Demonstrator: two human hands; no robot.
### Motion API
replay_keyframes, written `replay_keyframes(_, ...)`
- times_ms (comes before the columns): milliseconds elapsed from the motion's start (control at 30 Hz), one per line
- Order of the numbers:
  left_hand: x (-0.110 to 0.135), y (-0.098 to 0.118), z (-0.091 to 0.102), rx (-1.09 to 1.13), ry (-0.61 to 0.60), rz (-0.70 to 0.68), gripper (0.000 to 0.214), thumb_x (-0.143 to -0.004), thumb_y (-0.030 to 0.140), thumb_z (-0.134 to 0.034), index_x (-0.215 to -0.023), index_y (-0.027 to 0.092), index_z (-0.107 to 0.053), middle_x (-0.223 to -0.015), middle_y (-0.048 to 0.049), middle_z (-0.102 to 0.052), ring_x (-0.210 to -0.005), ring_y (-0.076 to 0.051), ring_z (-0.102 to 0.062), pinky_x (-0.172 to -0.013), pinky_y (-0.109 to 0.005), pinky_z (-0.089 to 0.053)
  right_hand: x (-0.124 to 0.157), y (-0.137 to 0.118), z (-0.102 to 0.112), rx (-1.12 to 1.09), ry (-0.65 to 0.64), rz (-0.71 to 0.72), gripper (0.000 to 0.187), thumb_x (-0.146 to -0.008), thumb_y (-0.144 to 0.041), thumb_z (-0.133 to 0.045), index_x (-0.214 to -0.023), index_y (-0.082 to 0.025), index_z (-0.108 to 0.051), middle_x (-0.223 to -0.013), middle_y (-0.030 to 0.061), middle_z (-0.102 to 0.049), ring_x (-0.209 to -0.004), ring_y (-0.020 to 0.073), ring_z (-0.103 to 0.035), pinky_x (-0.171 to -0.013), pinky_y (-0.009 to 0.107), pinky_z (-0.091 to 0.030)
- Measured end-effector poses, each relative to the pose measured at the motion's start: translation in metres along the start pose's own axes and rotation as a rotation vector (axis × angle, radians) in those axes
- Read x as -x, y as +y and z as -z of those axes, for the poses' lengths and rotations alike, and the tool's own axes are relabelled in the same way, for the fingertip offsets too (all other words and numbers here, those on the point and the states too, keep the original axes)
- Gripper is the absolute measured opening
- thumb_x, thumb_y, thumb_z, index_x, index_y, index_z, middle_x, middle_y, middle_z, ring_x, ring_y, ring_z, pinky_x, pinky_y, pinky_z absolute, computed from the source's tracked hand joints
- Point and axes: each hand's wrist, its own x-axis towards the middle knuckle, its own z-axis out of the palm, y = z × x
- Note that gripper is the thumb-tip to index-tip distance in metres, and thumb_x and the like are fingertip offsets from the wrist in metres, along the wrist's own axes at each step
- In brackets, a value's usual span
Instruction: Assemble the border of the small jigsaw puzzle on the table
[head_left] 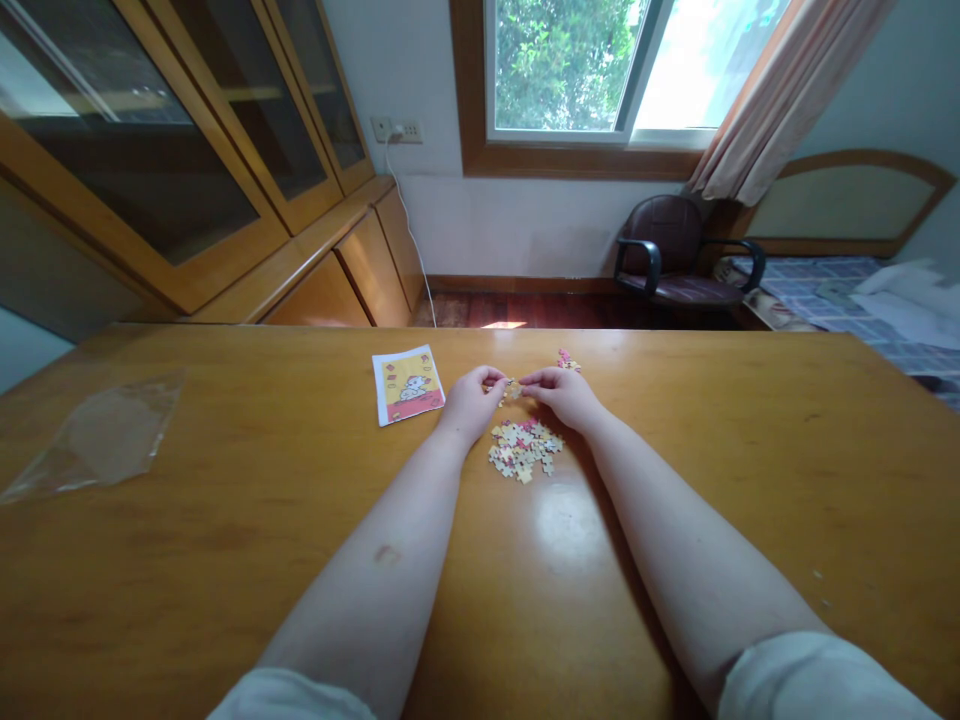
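Observation:
Just beyond a loose heap of jigsaw puzzle pieces, my two hands meet over the table. Thumb and fingers of my left hand are pinched on a small puzzle piece, partly hidden by the fingertips. My right hand pinches at a puzzle piece from the other side, its fingertips close to the left ones. A few yellowish pieces show between the hands. Behind my right hand lies a small group of pink and yellow pieces. Left of my left hand is a picture sheet with a white cartoon animal on yellow and pink.
A clear plastic bag lies flat at the left of the wooden table. Past the far edge stand glass-fronted cabinets, an office chair and a bed. A white cord hangs from a wall socket.

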Motion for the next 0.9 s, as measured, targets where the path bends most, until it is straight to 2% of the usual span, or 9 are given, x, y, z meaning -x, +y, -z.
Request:
replay_keyframes(200, -0.004, -0.009, 0.000, -0.174, 0.034, 0.009, 0.016, -0.084, 0.029, -0.058, -0.089, 0.021, -0.071, -0.089, -0.0030, -0.074, -0.088, -0.019, -0.066, -0.081, -0.029, -0.050, 0.001, -0.001, 0.002, 0.179, 0.098, 0.041, 0.019, -0.076, -0.026, -0.068, -0.091, -0.017, -0.076, -0.088, 0.0062, -0.075, -0.079, 0.0176, -0.066, -0.080, 0.031, -0.049)
replay_keyframes(400, -0.004, -0.012, 0.001, -0.377, 0.064, 0.041, 0.017, -0.083, 0.027, -0.058, -0.088, 0.023, -0.073, -0.086, -0.0029, -0.075, -0.087, -0.023, -0.065, -0.080, -0.034, -0.048, 0.000, 0.003, 0.003, 0.375, 0.151, 0.126, 0.015, -0.079, -0.027, -0.065, -0.086, -0.019, -0.076, -0.074, 0.0032, -0.070, -0.066, 0.0151, -0.058, -0.069, 0.030, -0.046)
replay_keyframes(567, -0.003, -0.010, 0.003, -0.434, 0.087, 0.045, 0.016, -0.083, 0.028, -0.058, -0.088, 0.023, -0.073, -0.087, -0.0026, -0.074, -0.089, -0.025, -0.064, -0.083, -0.037, -0.047, 0.001, 0.004, 0.003, 0.417, 0.156, 0.287, 0.011, -0.081, -0.023, -0.063, -0.083, -0.019, -0.073, -0.077, 0.0022, -0.065, -0.067, 0.0134, -0.053, -0.070, 0.028, -0.043)
replay_keyframes(700, -0.003, -0.010, 0.002, -0.359, 0.098, -0.061, 0.017, -0.085, 0.028, -0.058, -0.093, 0.023, -0.071, -0.096, -0.0028, -0.073, -0.095, -0.023, -0.062, -0.089, -0.035, -0.046, 0.001, 0.003, 0.004, 0.386, 0.139, 0.357, 0.009, -0.081, -0.021, -0.063, -0.082, -0.020, -0.072, -0.077, 0.0016, -0.063, -0.067, 0.0131, -0.051, -0.068, 0.028, -0.042)
replay_keyframes(900, -0.003, -0.009, -0.005, -0.224, -0.045, -0.285, 0.023, -0.085, 0.036, -0.061, -0.100, 0.021, -0.071, -0.104, -0.0030, -0.071, -0.103, -0.021, -0.060, -0.097, -0.035, -0.043, 0.003, 0.001, 0.004, 0.304, 0.093, 0.454, 0.010, -0.082, -0.018, -0.062, -0.080, -0.020, -0.072, -0.076, 0.0015, -0.063, -0.068, 0.0132, -0.052, -0.067, 0.027, -0.043)
